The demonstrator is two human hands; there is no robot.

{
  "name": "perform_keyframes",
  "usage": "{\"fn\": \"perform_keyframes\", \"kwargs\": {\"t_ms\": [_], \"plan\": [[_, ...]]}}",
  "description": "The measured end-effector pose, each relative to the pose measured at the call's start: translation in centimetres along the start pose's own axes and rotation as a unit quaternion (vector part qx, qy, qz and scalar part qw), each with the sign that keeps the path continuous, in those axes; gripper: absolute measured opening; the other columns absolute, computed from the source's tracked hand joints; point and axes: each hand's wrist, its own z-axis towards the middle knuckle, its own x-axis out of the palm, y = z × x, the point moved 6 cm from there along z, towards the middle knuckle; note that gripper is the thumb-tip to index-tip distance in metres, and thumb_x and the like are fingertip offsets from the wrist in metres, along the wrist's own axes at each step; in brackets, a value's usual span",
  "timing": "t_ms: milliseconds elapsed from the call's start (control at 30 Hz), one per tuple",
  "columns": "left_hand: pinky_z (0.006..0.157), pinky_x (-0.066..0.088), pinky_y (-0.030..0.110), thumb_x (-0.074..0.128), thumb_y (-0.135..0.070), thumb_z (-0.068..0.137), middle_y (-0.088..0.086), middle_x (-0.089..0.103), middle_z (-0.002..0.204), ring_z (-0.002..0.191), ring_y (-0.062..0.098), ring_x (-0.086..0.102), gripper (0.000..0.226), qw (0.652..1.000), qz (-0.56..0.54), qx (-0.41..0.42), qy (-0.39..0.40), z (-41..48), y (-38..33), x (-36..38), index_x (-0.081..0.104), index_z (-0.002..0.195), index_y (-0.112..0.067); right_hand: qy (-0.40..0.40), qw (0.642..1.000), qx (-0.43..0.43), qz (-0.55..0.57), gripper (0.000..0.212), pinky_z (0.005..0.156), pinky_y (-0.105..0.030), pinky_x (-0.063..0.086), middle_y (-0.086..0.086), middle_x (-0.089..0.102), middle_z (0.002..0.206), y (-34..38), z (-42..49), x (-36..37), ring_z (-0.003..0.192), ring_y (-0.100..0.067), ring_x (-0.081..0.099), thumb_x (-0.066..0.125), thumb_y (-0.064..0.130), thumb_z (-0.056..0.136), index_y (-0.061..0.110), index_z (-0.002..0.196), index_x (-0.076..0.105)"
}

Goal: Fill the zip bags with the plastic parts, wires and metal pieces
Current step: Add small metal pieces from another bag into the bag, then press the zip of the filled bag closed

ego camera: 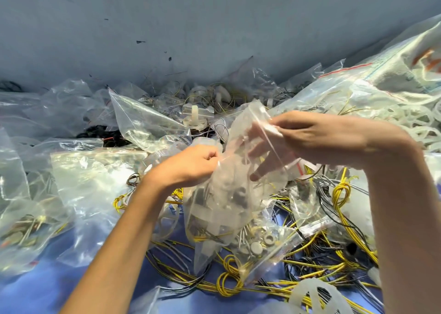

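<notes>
I hold a clear zip bag (229, 194) up in the middle of the view, with plastic parts and wires showing through it. My left hand (191, 164) pinches the bag's left edge near its mouth. My right hand (310, 137) grips the top edge at the mouth, and some of its fingers show through the plastic. Under the held bag lies another zip bag (262, 244) with metal pieces and small round parts. Loose yellow and black wires (317, 263) are spread across the blue surface below.
Many clear bags (95, 177) lie heaped at the left, some with parts inside. A large bag of white plastic rings (405, 113) fills the right. A white plastic part (194, 118) sits at the back. The blue wall (191, 15) rises behind.
</notes>
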Motion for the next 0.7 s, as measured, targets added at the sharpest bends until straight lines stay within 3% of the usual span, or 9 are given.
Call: {"fn": "perform_keyframes", "kwargs": {"t_ms": [33,167,233,300,400,467,533,633,700], "plan": [[0.062,0.042,0.012,0.044,-0.011,0.098,0.005,0.055,0.069,0.078,0.023,0.049,0.031,1.000,0.011,-0.004,-0.017,0.1,0.1,-0.2,0.053,0.068,-0.013,-0.005,0.998,-0.023,0.058,0.047,0.100,-0.038,0.041,-0.023,0.065,0.117,0.1,-0.1,-0.3,0.101,-0.031,0.065,0.031,0.024,0.101,-0.006,0.114,0.063],[0.074,0.041,0.033,0.042,-0.015,0.100,0.016,0.059,0.087,0.082,0.027,0.051,0.031,0.999,0.009,0.012,-0.032,0.0,0.0,-0.2,0.052,0.073,-0.004,-0.053,0.997,-0.009,0.064,0.058,0.111,-0.029,0.028,-0.008,0.046,0.144,-1.2,-0.3,-1.0,0.130,-0.023,0.045,0.023,0.035,0.093,0.008,0.138,0.049],[0.069,0.036,0.034,0.039,-0.018,0.099,0.021,0.059,0.089,0.078,0.028,0.047,0.037,0.996,0.044,0.000,-0.074,0.1,0.4,-0.6,0.042,0.063,-0.013,-0.022,0.982,-0.042,0.182,0.053,0.096,-0.035,0.046,-0.020,0.068,0.113,-0.1,0.1,-0.8,0.101,-0.037,0.065,0.029,0.032,0.097,-0.001,0.110,0.068],[0.066,0.035,0.036,0.038,-0.016,0.098,0.025,0.059,0.091,0.076,0.033,0.046,0.039,0.992,0.063,-0.013,-0.107,0.1,0.6,-1.0,0.037,0.059,-0.013,-0.030,0.973,-0.081,0.215,0.058,0.084,-0.035,0.049,-0.015,0.074,0.088,0.6,-0.4,-1.4,0.077,-0.034,0.071,0.035,0.044,0.090,0.003,0.081,0.074],[0.064,0.033,0.036,0.037,-0.011,0.095,0.021,0.058,0.083,0.077,0.033,0.049,0.037,0.987,0.094,-0.031,-0.127,-0.1,0.5,-1.5,0.037,0.058,-0.013,-0.033,0.994,-0.104,0.022,0.050,0.085,-0.039,0.050,0.006,0.075,0.090,0.3,-1.3,-1.2,0.085,-0.012,0.071,0.058,0.065,0.076,0.020,0.092,0.073],[0.066,0.036,0.036,0.037,-0.011,0.094,0.021,0.061,0.087,0.079,0.030,0.051,0.035,0.983,0.122,-0.039,-0.129,-0.3,0.3,-1.6,0.038,0.059,-0.013,-0.034,0.995,-0.089,-0.043,0.025,0.082,-0.036,0.053,0.011,0.074,0.090,-0.2,-1.5,-1.1,0.087,-0.004,0.069,0.067,0.046,0.083,0.023,0.092,0.070],[0.068,0.039,0.037,0.038,-0.015,0.094,0.017,0.062,0.089,0.081,0.032,0.052,0.033,0.979,0.155,-0.046,-0.127,-0.8,-0.1,-2.0,0.039,0.061,-0.012,-0.103,0.990,-0.092,-0.012,0.011,0.078,-0.026,0.052,0.009,0.075,0.084,-0.2,-1.3,-1.8,0.083,-0.004,0.070,0.059,0.018,0.093,0.015,0.087,0.068],[0.064,0.040,0.031,0.037,-0.023,0.087,0.017,0.067,0.092,0.075,0.030,0.051,0.029,0.968,0.218,-0.058,-0.107,-2.2,-1.2,-3.7,0.042,0.063,-0.007,-0.292,0.946,-0.129,0.053,0.026,0.071,-0.021,0.052,0.002,0.073,0.073,0.0,-1.4,-4.3,0.070,-0.008,0.070,0.049,0.009,0.098,0.002,0.076,0.062],[0.048,0.041,0.020,0.044,-0.022,0.084,0.006,0.070,0.062,0.054,0.015,0.060,0.033,0.975,0.202,-0.053,-0.081,-3.7,-2.3,-5.1,0.051,0.056,-0.004,-0.392,0.905,-0.140,0.084,0.030,0.070,-0.024,0.051,-0.002,0.071,0.069,-0.2,-1.9,-5.7,0.064,-0.011,0.069,0.047,0.012,0.098,0.003,0.072,0.059]]}}
